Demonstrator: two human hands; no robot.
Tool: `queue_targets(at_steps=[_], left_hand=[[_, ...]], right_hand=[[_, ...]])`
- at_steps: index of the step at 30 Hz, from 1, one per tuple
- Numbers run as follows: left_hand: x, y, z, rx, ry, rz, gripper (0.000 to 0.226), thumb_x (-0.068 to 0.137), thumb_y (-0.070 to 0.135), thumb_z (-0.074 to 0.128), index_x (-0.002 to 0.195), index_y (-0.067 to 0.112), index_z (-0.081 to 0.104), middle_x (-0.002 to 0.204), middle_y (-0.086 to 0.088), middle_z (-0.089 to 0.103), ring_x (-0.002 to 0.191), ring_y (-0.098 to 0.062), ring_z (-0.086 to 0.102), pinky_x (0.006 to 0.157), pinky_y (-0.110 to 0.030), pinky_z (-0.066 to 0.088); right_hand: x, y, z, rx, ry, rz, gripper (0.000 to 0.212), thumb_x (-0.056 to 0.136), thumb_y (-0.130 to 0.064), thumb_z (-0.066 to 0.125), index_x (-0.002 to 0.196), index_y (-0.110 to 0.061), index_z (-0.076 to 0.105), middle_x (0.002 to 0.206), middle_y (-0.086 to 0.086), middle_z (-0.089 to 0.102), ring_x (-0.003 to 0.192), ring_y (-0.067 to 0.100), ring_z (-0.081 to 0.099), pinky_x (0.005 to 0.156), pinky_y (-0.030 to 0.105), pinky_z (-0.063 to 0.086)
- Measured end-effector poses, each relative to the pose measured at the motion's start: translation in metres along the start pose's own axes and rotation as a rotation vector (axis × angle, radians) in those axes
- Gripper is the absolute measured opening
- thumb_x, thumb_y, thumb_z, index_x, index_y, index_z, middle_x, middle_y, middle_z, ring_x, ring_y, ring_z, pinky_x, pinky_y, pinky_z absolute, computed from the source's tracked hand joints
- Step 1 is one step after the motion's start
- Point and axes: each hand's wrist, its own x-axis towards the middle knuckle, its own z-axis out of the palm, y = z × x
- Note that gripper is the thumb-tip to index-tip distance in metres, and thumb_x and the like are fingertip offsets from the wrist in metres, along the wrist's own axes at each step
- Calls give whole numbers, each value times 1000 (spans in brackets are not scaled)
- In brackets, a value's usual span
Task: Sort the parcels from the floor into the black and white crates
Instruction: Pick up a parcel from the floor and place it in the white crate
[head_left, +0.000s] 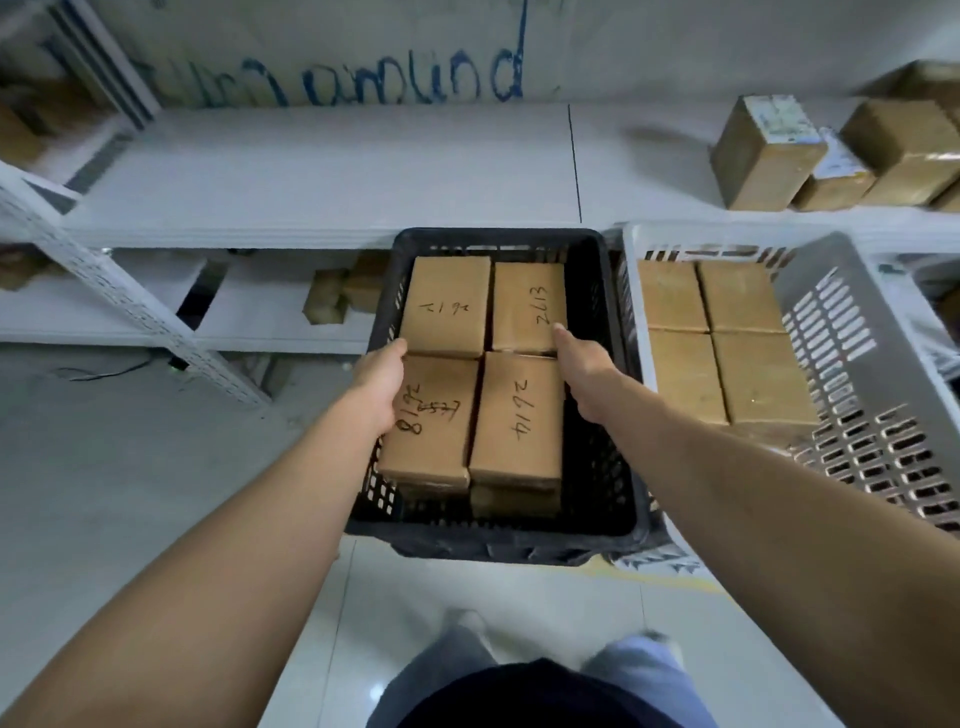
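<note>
The black crate (613, 483) stands on the floor in front of me, with brown parcels packed in it. Its top layer is four parcels marked in black pen, among them parcel 2614 (519, 421) and parcel 2613 (527, 306). My left hand (382, 384) lies over the crate's left wall beside the near-left parcel (431, 441), thumb tip at the far-left parcel's corner. My right hand (582, 374) reaches in between the right-hand parcels and the right wall. The fingers of both hands are hidden. The white crate (852, 374) stands against the black crate's right side and holds several plain parcels (727, 338).
A white metal rack (322, 171) runs behind the crates at the wall, its slanted post (130, 306) to the left. More cardboard boxes (769, 156) sit on its shelf at the far right, and a few on a lower shelf (332, 301). My legs and feet show below.
</note>
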Motion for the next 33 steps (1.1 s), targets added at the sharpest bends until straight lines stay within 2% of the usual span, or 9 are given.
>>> queue_targets(at_steps=[4, 9, 12, 15, 19, 21, 25, 29, 33], left_hand=[[12, -13, -9, 121, -27, -27, 28, 98, 38, 46, 115, 16, 49, 94, -1, 57, 79, -19, 53, 67, -30, 44], [28, -33, -12, 243, -102, -103, 41, 98, 37, 44, 128, 10, 51, 120, -12, 59, 105, -31, 58, 94, -46, 48], [34, -39, -13, 267, -138, -152, 42, 98, 36, 45, 130, 9, 50, 122, -13, 60, 107, -32, 58, 98, -50, 46], [38, -39, -15, 242, -141, -175, 40, 98, 35, 46, 129, 11, 51, 119, -11, 60, 104, -29, 59, 92, -47, 49], [45, -39, -17, 210, -157, -198, 29, 98, 36, 47, 117, 15, 55, 99, -5, 64, 83, -21, 61, 60, -32, 48], [48, -40, -17, 212, -158, -188, 29, 98, 35, 48, 116, 15, 56, 98, -5, 64, 82, -21, 61, 60, -31, 47], [49, -41, -16, 245, -157, -193, 38, 97, 37, 48, 127, 14, 52, 116, -10, 62, 97, -26, 60, 84, -42, 51], [47, -38, -17, 219, -178, -194, 34, 98, 35, 47, 124, 15, 53, 106, -6, 64, 86, -21, 61, 63, -33, 48], [44, -39, -18, 208, -210, -192, 35, 99, 35, 45, 127, 15, 52, 113, -7, 63, 90, -19, 61, 61, -31, 46]], right_hand=[[5, 18, 13, -22, 49, 98, 64, 93, -55, 41, 139, -9, 43, 127, 10, 54, 112, 29, 52, 91, 37, 41], [14, 36, 20, -41, 51, 165, 67, 95, -54, 39, 144, -9, 36, 142, 9, 45, 128, 29, 43, 100, 37, 34], [20, 40, 24, -66, 43, 188, 68, 95, -54, 39, 145, -9, 34, 143, 9, 44, 130, 28, 41, 105, 38, 32], [27, 40, 31, -86, 38, 160, 62, 96, -52, 38, 143, -12, 37, 138, 10, 49, 124, 29, 47, 107, 44, 36], [29, 39, 38, -165, 89, 166, 63, 94, -54, 38, 144, -16, 35, 137, 11, 48, 119, 31, 50, 103, 47, 41], [29, 42, 39, -197, 94, 186, 67, 93, -55, 39, 147, -18, 27, 144, 10, 40, 125, 31, 44, 105, 46, 37], [31, 47, 34, -193, 76, 222, 69, 92, -56, 41, 149, -21, 22, 147, 9, 36, 127, 31, 41, 101, 43, 35], [38, 39, 35, -268, 89, 211, 77, 89, -54, 49, 151, -30, 11, 152, 9, 26, 131, 34, 37, 106, 46, 35], [40, 35, 44, -439, 53, 194, 87, 86, -52, 57, 150, -37, 0, 156, 9, 3, 136, 37, 26, 105, 50, 32]])
